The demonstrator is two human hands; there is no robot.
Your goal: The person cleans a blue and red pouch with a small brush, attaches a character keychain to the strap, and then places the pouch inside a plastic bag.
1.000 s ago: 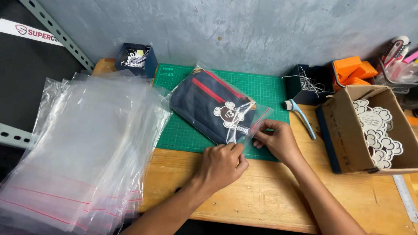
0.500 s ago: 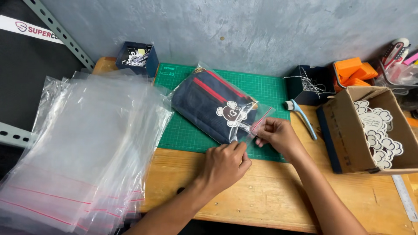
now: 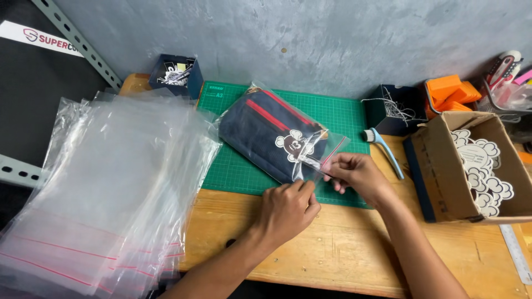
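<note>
Both hands pinch the near edge of a clear zip bag point(image 3: 277, 135) that lies on a green cutting mat point(image 3: 338, 116), with most of the bag stretching away beyond the fingertips toward the wall. The left hand point(image 3: 288, 207) has its fingers curled together, thumb and forefinger pressed on the bag's red seal strip at the corner nearest the body. The right hand point(image 3: 354, 174) sits just beside it, its fingers bunched and nipping the same strip a little farther along, so the two sets of fingertips nearly touch. Inside the bag is a folded dark navy garment point(image 3: 260, 133) with red stripes and a white cartoon-bear patch point(image 3: 296, 145) that lies just past the fingertips. Well off to the left hand's outer side, a loose stack of empty zip bags point(image 3: 105, 182) fans across the wooden table point(image 3: 343, 249). To the right hand's outer side stands an open cardboard box point(image 3: 443, 171) holding white cloud-shaped stickers point(image 3: 482, 166). Between that box and the fingers lies a light blue brush point(image 3: 382, 147). Beyond the bag, two small dark boxes point(image 3: 174, 75) hold scraps and thread.
</note>
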